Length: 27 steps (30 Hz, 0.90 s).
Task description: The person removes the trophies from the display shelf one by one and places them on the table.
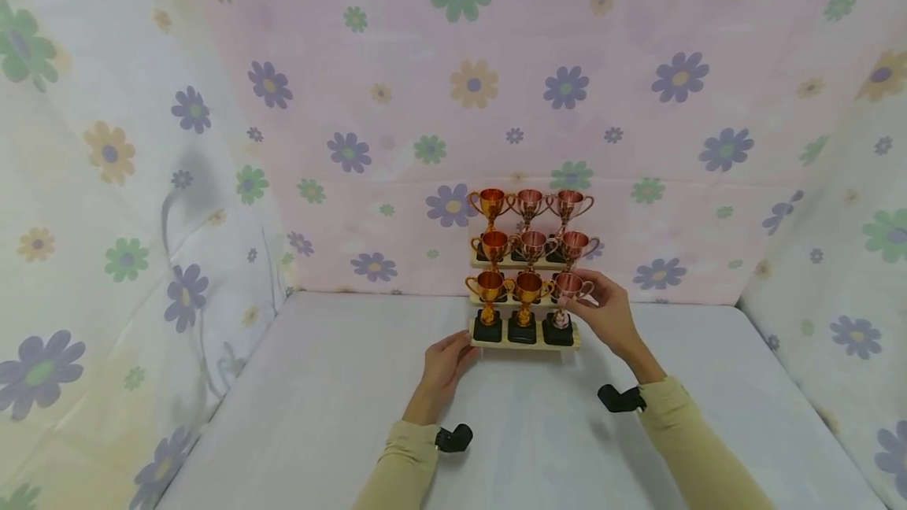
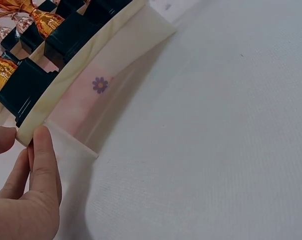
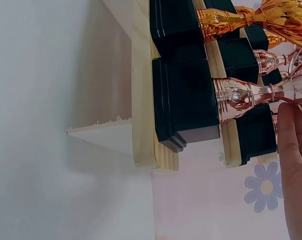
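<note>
A three-step wooden stand (image 1: 527,347) carries several small trophies on black bases, in rows of three. At the left end of its lowest step, my left hand (image 1: 442,372) pinches the board; the left wrist view shows thumb and fingertips of that hand (image 2: 33,185) at the corner of the board (image 2: 66,92). My right hand (image 1: 615,321) holds the rose-coloured trophy (image 1: 560,319) at the front right by its cup. In the right wrist view, fingers (image 3: 289,137) lie against that cup, and the trophy's black base (image 3: 188,102) rests upright on the step (image 3: 143,100).
Gold trophies (image 1: 523,313) fill the front left and middle places, with gold and rose ones behind. A white cloth (image 1: 340,400) covers the table. Flowered fabric (image 1: 397,85) hangs behind and at both sides, close behind the stand.
</note>
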Motion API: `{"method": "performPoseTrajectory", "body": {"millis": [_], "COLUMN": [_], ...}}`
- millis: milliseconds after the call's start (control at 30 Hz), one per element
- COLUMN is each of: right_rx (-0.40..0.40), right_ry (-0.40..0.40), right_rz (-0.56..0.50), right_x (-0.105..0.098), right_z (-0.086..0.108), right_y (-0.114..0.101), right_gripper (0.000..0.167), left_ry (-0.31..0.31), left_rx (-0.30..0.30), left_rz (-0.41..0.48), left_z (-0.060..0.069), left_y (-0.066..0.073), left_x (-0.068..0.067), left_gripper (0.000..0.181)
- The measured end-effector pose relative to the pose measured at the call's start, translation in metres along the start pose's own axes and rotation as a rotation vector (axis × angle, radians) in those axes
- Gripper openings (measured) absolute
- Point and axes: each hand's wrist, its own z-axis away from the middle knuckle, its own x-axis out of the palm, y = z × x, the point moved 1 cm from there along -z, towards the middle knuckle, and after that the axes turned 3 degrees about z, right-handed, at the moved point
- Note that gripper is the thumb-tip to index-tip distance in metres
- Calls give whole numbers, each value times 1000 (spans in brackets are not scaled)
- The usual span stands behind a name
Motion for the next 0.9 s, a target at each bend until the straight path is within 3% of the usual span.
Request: {"method": "performPoseTrajectory", "body": {"millis": [533, 900], "right_rx": [3, 5], "right_ry": [12, -9], "right_rz": [0, 17], "right_x": [-6, -17], "right_z": [0, 7], "right_y": [0, -2], "right_gripper": [50, 49], "left_ry": [59, 56], "left_rx": [-5, 38], "left_rz": [-2, -12], "left_z": [-3, 0], "left_y": [-7, -6], "left_x": [1, 2], "left_gripper": [39, 38]}}
